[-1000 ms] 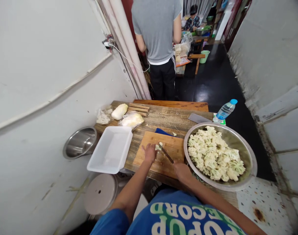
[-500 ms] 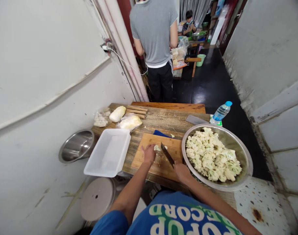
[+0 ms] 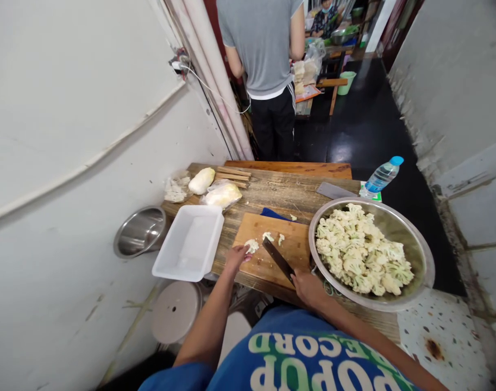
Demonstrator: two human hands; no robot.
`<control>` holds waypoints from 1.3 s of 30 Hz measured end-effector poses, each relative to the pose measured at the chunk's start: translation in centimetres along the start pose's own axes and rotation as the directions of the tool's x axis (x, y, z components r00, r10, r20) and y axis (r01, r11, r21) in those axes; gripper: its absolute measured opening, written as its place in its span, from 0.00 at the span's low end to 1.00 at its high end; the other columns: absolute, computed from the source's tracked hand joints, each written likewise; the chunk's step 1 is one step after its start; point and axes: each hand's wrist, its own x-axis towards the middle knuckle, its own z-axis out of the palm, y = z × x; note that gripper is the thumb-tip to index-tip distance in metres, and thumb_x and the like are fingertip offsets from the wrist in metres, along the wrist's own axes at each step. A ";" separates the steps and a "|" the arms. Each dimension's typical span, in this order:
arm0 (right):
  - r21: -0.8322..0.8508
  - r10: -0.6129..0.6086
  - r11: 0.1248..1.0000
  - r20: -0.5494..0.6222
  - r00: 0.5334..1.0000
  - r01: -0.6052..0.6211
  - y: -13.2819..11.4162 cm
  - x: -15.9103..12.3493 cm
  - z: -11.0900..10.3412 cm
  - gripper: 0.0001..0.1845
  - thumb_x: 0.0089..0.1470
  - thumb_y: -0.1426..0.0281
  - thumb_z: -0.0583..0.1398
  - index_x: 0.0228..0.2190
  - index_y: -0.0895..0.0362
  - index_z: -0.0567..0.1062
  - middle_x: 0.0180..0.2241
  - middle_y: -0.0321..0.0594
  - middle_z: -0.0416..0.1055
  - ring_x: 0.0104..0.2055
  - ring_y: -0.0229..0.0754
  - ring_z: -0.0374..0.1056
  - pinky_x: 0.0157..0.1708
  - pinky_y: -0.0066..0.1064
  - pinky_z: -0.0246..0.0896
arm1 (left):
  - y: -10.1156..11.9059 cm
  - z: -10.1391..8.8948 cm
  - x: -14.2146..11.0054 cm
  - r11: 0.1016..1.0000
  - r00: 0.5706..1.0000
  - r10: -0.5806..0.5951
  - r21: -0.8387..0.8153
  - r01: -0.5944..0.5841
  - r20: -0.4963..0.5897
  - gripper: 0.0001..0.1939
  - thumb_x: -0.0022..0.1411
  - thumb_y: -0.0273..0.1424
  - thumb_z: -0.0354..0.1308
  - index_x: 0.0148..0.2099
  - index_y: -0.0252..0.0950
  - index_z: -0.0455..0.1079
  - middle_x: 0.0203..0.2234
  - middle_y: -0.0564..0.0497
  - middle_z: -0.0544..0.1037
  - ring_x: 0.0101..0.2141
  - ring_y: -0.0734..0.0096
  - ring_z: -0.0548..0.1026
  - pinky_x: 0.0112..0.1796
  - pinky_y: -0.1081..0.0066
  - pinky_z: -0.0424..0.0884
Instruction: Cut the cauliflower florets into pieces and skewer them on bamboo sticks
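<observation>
My left hand [image 3: 236, 257] pinches a cauliflower floret [image 3: 252, 246] at the left side of the wooden cutting board [image 3: 251, 225]. In my right hand [image 3: 307, 285] is a knife [image 3: 278, 257], its dark blade slanting up and left over the board. By the blade's tip lies a cut cauliflower piece [image 3: 268, 236], with a smaller piece [image 3: 281, 239] to its right. Just right of the board stands a large steel bowl [image 3: 426, 263] heaped with cauliflower florets [image 3: 362, 250].
A white plastic tray [image 3: 186, 241] and a steel pot [image 3: 142, 231] are on the left. Napa cabbages [image 3: 201, 181] and wooden sticks [image 3: 233, 175] lie behind. A cleaver [image 3: 339, 190] and water bottle [image 3: 382, 176] sit behind the bowl. A person [image 3: 268, 49] stands beyond the table.
My left hand has moved left with a floret between its fingers. The knife blade has come lower and flatter over the board, and cut pieces now show near its tip.
</observation>
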 end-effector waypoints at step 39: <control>-0.004 -0.021 1.000 0.041 0.999 0.021 -0.6 0.0 1.1 0.19 0.64 0.70 0.43 0.46 0.61 0.69 0.37 0.52 0.77 0.40 0.48 0.75 0.35 0.31 0.64 | -2.1 2.9 -2.2 0.515 0.831 0.527 0.712 -0.478 0.176 0.22 0.60 0.28 0.54 0.57 0.30 0.65 0.50 0.37 0.73 0.50 0.59 0.72 0.50 0.66 0.66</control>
